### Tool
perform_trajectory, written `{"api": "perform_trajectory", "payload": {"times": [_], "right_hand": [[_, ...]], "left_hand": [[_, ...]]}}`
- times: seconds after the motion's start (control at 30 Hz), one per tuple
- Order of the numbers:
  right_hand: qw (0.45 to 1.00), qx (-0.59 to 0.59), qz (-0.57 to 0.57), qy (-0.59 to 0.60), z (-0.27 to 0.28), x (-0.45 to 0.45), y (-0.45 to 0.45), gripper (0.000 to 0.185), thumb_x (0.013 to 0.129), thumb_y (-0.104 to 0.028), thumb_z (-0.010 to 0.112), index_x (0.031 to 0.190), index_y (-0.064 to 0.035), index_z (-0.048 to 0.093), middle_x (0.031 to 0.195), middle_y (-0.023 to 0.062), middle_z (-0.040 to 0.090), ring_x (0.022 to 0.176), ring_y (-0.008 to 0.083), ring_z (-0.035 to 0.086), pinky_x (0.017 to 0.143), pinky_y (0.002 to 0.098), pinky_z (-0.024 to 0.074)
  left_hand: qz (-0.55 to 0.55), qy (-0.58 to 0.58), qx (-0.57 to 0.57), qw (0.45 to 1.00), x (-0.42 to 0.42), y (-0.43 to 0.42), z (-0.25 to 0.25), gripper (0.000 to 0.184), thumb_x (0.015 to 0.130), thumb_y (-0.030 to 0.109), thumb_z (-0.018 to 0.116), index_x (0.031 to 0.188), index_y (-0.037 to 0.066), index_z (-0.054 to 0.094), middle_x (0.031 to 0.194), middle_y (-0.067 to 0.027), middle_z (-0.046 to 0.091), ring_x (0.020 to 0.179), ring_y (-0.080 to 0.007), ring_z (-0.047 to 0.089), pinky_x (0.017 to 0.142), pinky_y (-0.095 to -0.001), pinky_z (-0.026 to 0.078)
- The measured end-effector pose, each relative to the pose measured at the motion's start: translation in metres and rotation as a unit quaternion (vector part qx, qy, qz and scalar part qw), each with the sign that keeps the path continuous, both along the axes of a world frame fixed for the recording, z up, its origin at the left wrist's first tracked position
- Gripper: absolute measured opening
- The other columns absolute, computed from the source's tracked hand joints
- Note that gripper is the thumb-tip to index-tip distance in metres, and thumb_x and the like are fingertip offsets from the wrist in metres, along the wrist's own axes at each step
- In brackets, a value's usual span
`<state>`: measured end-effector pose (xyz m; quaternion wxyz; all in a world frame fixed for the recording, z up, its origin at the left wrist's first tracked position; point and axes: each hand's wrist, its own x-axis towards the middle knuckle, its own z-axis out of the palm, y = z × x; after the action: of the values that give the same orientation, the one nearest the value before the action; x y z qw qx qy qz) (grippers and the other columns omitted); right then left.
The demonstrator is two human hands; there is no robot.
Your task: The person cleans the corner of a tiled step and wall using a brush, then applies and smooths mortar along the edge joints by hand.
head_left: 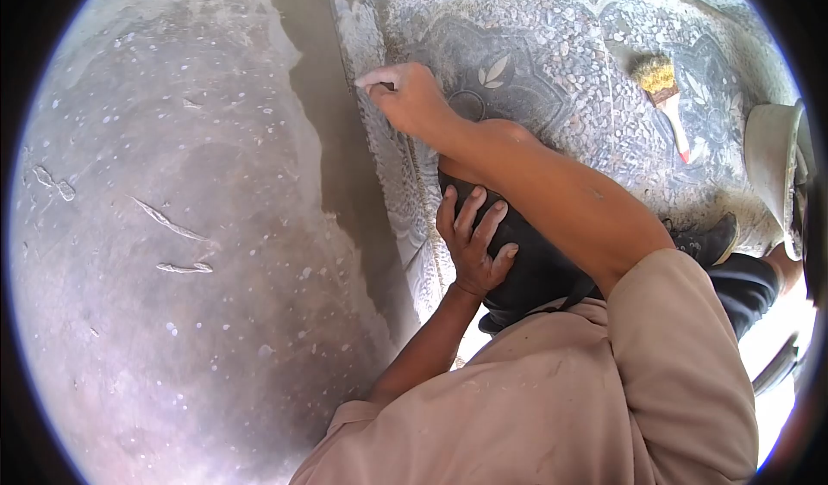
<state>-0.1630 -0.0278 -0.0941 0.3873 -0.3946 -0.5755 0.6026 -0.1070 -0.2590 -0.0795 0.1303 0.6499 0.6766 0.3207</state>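
My right hand (403,97) reaches across to the joint between the smooth grey surface and the patterned pebble flooring (552,71). Its fingers are curled, with index finger and thumb brought together at the edge of a rough pale strip (358,37). Whatever may be between the fingertips is too small to see. Fingers spread, my left hand (473,244) rests on the dark-clothed knee (535,256). Beside the pale strip runs a darker, damp-looking band (332,131) along the smooth grey surface (198,287).
A paint brush (666,97) with yellowish bristles and a red-tipped handle lies on the pebbled floor. A whitish bucket (770,162) stands at the far right, near a dark shoe (711,239). Thin pale scraps (168,220) lie on the smooth grey surface.
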Motion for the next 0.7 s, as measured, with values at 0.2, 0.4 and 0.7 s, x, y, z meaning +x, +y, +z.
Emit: {"api": "perform_trajectory", "payload": {"times": [0.2,0.4,0.7], "right_hand": [[0.998,-0.047,-0.036,-0.025,0.014,-0.006,0.014,0.026,0.091,-0.017,0.064,0.109,-0.0121,0.082,0.066,0.017,0.067,0.052,0.0235,0.059,0.058,0.0389,0.0494],[0.999,-0.013,0.014,-0.035,0.014,0.004,0.0,0.026,0.091,-0.016,0.064,0.108,-0.0111,0.082,0.071,0.0182,0.07,0.057,0.0259,0.062,0.062,0.0392,0.0521],[0.999,0.002,0.021,-0.028,0.016,0.014,-0.012,0.026,0.089,-0.014,0.062,0.106,-0.0097,0.081,0.079,0.0214,0.073,0.064,0.0326,0.069,0.068,0.0417,0.0551]], "left_hand": [[0.002,-0.004,0.001,1.0,0.0,0.0,0.001,0.059,0.103,0.055,0.055,0.135,0.007,0.065,0.152,-0.0173,0.047,0.151,-0.0454,0.027,0.122,-0.0593,0.023],[0.002,0.0,-0.001,1.0,0.0,0.001,0.002,0.059,0.103,0.055,0.055,0.135,0.007,0.064,0.152,-0.0174,0.047,0.151,-0.0452,0.027,0.123,-0.0592,0.023],[0.002,-0.001,-0.001,1.0,0.001,0.001,0.002,0.057,0.102,0.053,0.057,0.135,0.008,0.064,0.152,-0.0177,0.048,0.152,-0.0446,0.026,0.123,-0.059,0.022]]}}
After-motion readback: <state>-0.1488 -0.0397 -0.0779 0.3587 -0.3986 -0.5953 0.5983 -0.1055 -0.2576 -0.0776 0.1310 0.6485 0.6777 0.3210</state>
